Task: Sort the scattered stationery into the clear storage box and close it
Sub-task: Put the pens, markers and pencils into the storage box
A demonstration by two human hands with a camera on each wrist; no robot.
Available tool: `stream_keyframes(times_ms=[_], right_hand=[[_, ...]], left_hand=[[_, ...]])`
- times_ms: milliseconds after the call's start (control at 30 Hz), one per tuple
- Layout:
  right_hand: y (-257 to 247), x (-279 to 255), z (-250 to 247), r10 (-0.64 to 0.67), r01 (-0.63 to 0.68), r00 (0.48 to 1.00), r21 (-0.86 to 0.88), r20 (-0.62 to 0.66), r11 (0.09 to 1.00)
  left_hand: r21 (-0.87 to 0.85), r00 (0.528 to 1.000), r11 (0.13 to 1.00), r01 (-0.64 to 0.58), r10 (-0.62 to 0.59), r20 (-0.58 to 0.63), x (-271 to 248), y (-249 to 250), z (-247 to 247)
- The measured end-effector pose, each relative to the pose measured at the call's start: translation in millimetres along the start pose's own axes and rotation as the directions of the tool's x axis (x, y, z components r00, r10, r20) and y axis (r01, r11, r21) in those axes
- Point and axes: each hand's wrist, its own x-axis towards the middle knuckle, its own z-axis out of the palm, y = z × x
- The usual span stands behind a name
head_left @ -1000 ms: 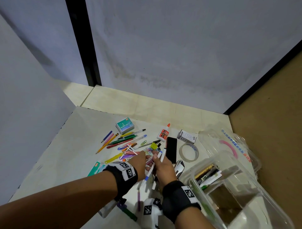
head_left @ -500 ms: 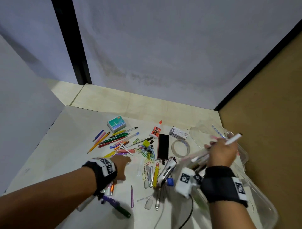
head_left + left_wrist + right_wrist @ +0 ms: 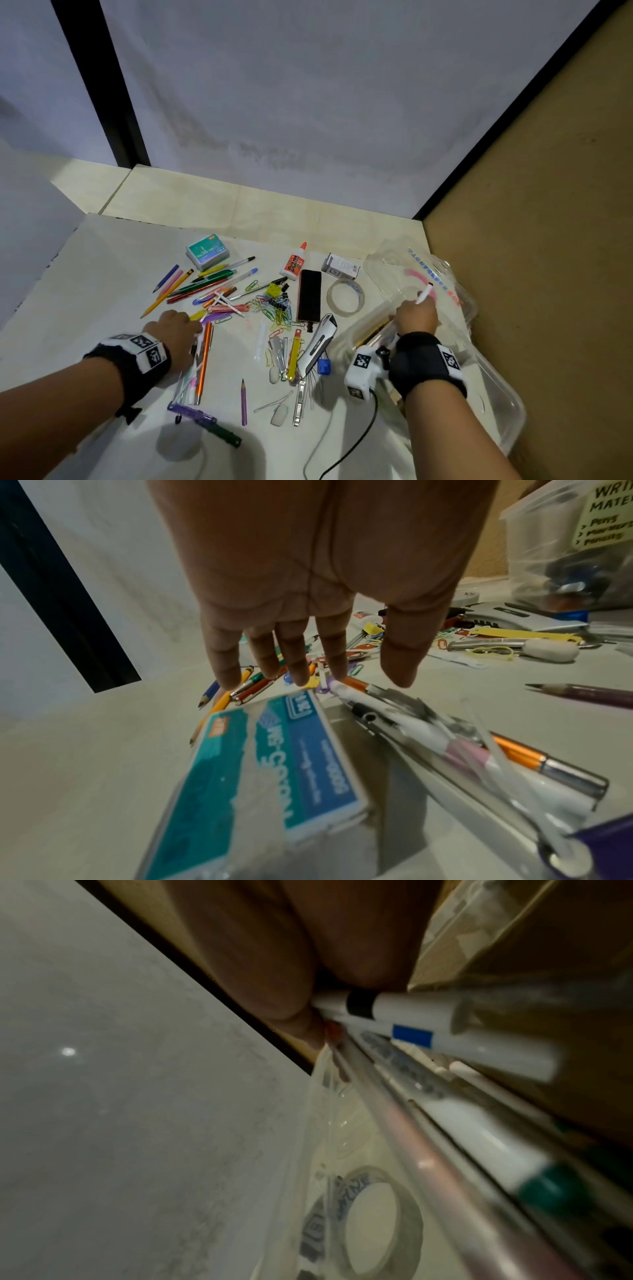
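My right hand [image 3: 416,314] grips a bundle of pens [image 3: 404,1010] and holds them inside the clear storage box [image 3: 507,397] at the right. One white pen [image 3: 424,294] sticks up past the knuckles. More pens lie in the box [image 3: 479,1131] below the hand. My left hand [image 3: 178,325] is held flat with straight fingers [image 3: 298,666] over the pens left of the pile, its tips by an orange pen [image 3: 204,363]. Whether they touch it I cannot tell. Paper clips [image 3: 274,308], pencils [image 3: 171,291] and a glue bottle [image 3: 294,264] lie scattered on the white table.
The box's clear lid [image 3: 455,274] lies behind the box by the brown wall. A tape roll [image 3: 345,297], a black case [image 3: 310,299], a utility knife [image 3: 317,342], a staples box [image 3: 207,251] and a purple pencil [image 3: 243,401] lie on the table. A teal staples packet [image 3: 274,764] lies under my left wrist.
My right hand carried the pen bundle from the pile to the right and down into the box. My left hand let go and moved left over the pens there.
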Motion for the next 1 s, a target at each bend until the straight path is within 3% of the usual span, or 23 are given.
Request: stream_keyframes(times_ms=[133, 167, 200, 267, 333, 400, 500, 600, 700, 800, 867, 933, 1000], right_hand=[[2.8, -3.3, 2.8, 0.113, -0.115, 0.986, 0.006, 0.126, 0.993], [-2.4, -8.7, 0.6, 0.142, -0.127, 0.973, -0.095, 0.18, 0.987], [-2.4, -15.6, -1.4, 0.073, 0.007, 0.975, -0.357, 0.21, 0.934], [-7.3, -23.3, -3.6, 0.046, 0.112, 0.958, -0.514, 0.284, 0.85], [-5.8, -16.1, -4.9, 0.058, 0.086, 0.961, -0.49, 0.272, 0.867], [-5.7, -11.2, -5.9, 0.108, -0.027, 0.956, -0.283, 0.275, 0.959], [-3.7, -6.1, -4.5, -0.016, 0.065, 0.975, -0.215, 0.222, 0.974], [-11.8, -12.6, 4.0, -0.093, 0.132, 0.961, -0.137, 0.261, 0.982], [-26.9, -39.7, 13.7, -0.226, 0.277, 0.945, -0.207, 0.238, 0.938], [-35.7, -83.0, 33.2, -0.422, 0.492, 0.86, -0.246, 0.285, 0.835], [-29.3, -113.2, 57.4, -0.463, 0.605, 0.764, -0.251, 0.45, 0.756], [-16.4, -140.1, 82.5, -0.352, 0.685, 0.651, -0.321, 0.672, 0.654], [0.4, -160.2, 103.3, -0.186, 0.786, 0.513, -0.371, 0.838, 0.495]], left_hand=[[0.007, 1.0, 1.0, -0.012, 0.012, -0.016, -0.8, -0.5, 1.1], [0.012, 1.0, 1.0, -0.014, 0.014, -0.012, -1.4, -1.3, 0.8], [0.016, 1.0, 1.0, -0.015, 0.015, -0.004, -2.5, -3.1, 0.7], [0.021, 1.0, 1.0, -0.007, 0.007, 0.012, -3.6, -6.9, 0.9], [0.025, 1.0, 1.0, 0.007, -0.007, 0.01, -4.2, -9.9, 1.7], [0.025, 1.0, 0.999, 0.023, -0.023, 0.006, -5.0, -13.6, 2.3], [0.039, 0.998, 0.998, 0.04, -0.042, 0.041, -5.4, -18.5, 2.8], [0.017, 0.993, 0.998, 0.066, -0.068, 0.099, -7.7, -23.7, 5.3], [-0.014, 0.988, 0.998, 0.059, -0.056, 0.143, -8.5, -27.1, 9.9], [-0.051, 0.99, 0.998, 0.02, -0.012, 0.141, -8.1, -29.6, 15.2], [-0.084, 0.992, 0.996, 0.011, 0.0, 0.127, -8.3, -32.3, 18.4], [-0.133, 0.995, 0.991, 0.02, -0.007, 0.097, -9.5, -34.9, 20.6], [-0.175, 0.998, 0.984, 0.029, -0.018, 0.06, -12.4, -36.5, 22.8]])
